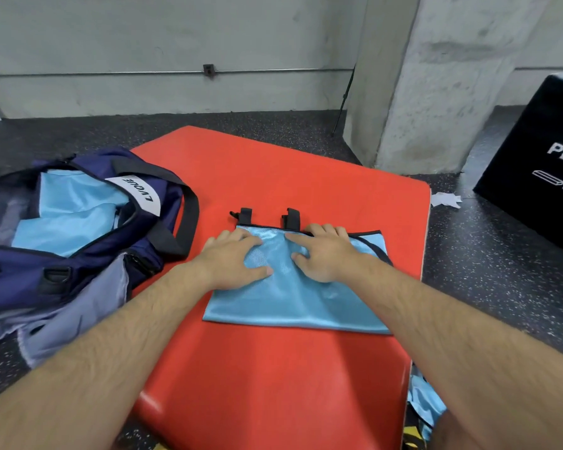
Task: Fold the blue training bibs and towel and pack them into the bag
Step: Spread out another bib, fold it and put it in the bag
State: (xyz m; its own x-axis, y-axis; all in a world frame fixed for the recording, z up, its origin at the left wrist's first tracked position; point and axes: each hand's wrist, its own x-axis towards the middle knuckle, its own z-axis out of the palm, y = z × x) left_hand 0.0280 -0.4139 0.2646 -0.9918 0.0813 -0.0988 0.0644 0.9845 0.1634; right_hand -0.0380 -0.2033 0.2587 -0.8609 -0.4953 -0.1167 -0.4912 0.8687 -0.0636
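Observation:
A light blue mesh bib [293, 300] lies folded into a flat rectangle on the red mat [273, 384], two black straps sticking out at its far edge. My left hand [234, 258] presses flat on the bib's far left part. My right hand [325, 251] lies flat on its far right part, fingers spread. To the left on the floor stands the navy bag [88, 254], unzipped, with light blue fabric [69, 216] inside. More blue cloth [423, 401] shows below the mat's right edge, mostly hidden.
A black plyo box [540, 151] stands at the right. A concrete pillar [436, 92] rises behind the mat. A white scrap [446, 199] lies on the dark speckled floor [485, 254]. A grey wall runs along the back.

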